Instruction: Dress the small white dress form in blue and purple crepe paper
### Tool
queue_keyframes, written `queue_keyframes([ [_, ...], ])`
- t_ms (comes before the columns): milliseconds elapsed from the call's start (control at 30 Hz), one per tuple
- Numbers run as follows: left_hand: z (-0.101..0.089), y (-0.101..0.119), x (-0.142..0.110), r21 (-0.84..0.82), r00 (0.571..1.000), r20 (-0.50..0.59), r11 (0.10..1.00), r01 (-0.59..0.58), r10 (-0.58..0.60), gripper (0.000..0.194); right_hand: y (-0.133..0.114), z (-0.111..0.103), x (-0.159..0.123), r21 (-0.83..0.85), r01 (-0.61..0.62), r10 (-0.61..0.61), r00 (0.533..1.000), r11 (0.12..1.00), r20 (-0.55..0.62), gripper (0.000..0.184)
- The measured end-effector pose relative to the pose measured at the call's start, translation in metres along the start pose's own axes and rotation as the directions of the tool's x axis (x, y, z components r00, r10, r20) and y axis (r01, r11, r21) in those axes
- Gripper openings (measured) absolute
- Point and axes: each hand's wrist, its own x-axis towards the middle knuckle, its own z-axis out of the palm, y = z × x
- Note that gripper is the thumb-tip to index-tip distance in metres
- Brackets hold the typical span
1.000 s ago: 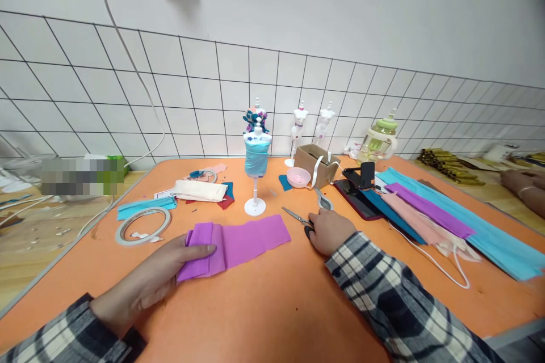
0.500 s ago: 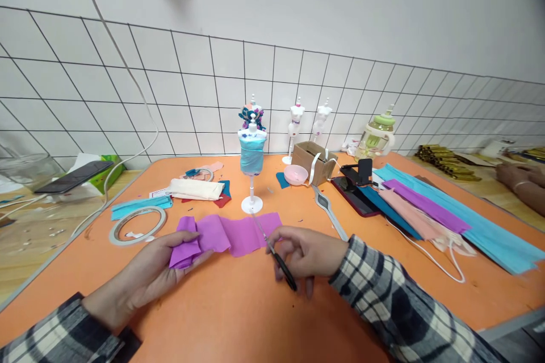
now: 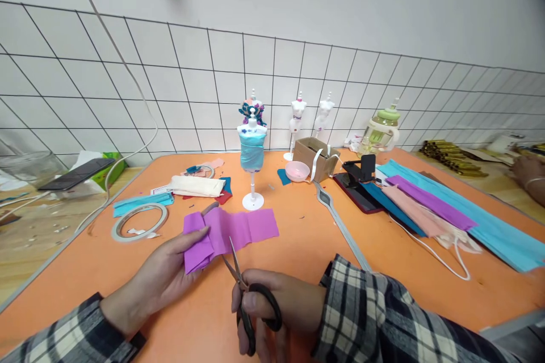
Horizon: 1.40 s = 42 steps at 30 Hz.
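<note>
Two scissors [image 3: 244,289] blades pt. up-left toward purple paper [image 3: 230,229], long axis left-right.

Both arms are in a plaid flannel shirt, dark navy/black and white checks with some grey in it, long sleeves down to the wrists. Left hand [image 3: 170,272] and right hand [image 3: 276,309] are bare, no gloves, rings or watch showing

Purple crepe paper strip [image 3: 230,231], creased, left end lifted off the orange tabletop [image 3: 298,249]; black-handled scissors [image 3: 247,295] at its 6 o'clock, blades parted.
</note>
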Motion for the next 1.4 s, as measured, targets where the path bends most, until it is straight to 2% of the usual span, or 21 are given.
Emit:
queue_keyframes([
  [100,-0.004,-0.001,0.001,0.118,0.993,0.077,0.988,-0.098,0.089,0.046,-0.001,0.0,0.0,-0.02,0.007,-0.008,0.999,1.0,-0.038,0.046],
  [200,-0.007,-0.004,0.004,0.189,0.988,0.073,0.971,-0.15,0.138,0.051,-0.002,0.002,0.0,-0.051,-0.004,0.0,0.998,0.999,-0.069,0.047],
  [400,-0.006,-0.016,0.008,0.199,0.965,0.045,0.944,-0.264,0.26,0.047,0.006,0.004,0.003,-0.156,-0.018,-0.009,0.984,0.988,-0.175,0.04],
  [533,-0.001,-0.024,0.002,0.221,0.954,0.056,0.929,-0.298,0.293,0.053,0.01,0.004,0.005,-0.213,0.005,-0.055,0.972,0.977,-0.23,0.033],
  [800,0.005,-0.028,-0.007,0.239,0.96,0.032,0.93,-0.278,0.279,0.076,0.002,0.005,0.004,-0.232,0.004,-0.073,0.955,0.973,-0.288,0.027],
  [1067,0.005,-0.028,-0.007,0.237,0.959,0.023,0.93,-0.28,0.283,0.076,0.0,0.006,0.004,-0.212,0.032,-0.096,0.95,0.977,-0.297,0.028],
  [1200,0.002,-0.029,-0.006,0.236,0.966,0.027,0.937,-0.256,0.257,0.071,0.0,0.007,0.003,-0.239,-0.003,-0.071,0.951,0.971,-0.301,0.031],
  [1400,-0.001,-0.026,-0.007,0.236,0.97,-0.002,0.943,-0.235,0.242,0.075,0.001,0.005,0.0,-0.341,-0.058,-0.06,0.944,0.938,-0.325,0.035],
])
